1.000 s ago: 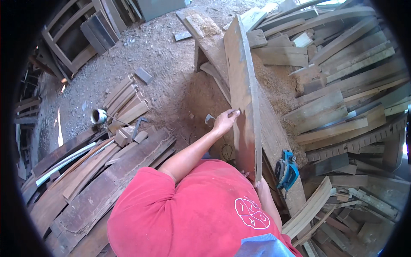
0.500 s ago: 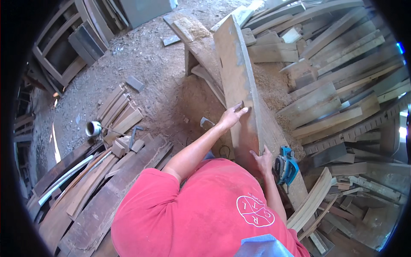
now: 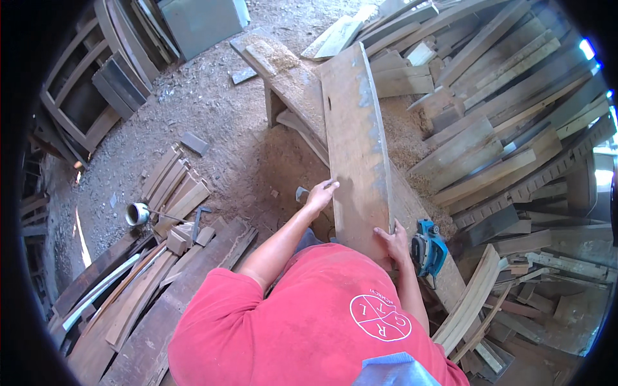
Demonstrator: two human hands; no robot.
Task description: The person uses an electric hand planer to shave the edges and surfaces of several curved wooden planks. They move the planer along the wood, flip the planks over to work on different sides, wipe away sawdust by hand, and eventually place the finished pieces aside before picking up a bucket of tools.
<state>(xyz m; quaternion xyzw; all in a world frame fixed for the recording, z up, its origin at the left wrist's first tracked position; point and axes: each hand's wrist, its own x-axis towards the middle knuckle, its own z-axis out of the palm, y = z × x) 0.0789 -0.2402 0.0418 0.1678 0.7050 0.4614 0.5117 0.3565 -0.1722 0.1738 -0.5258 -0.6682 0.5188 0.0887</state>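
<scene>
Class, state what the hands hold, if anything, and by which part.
A wide board, by its long edges: left hand at the left edge, right hand at the right, nearer the body.

Matt wooden board [image 3: 355,141], plastic-bodied planer [image 3: 435,256]

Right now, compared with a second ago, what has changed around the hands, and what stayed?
The wide board has tipped flatter, its broad face turned more upward. The left hand has moved from that face to the board's left edge; the right hand has shifted from the near end up the right edge. The blue planer still lies on the lower plank.
</scene>
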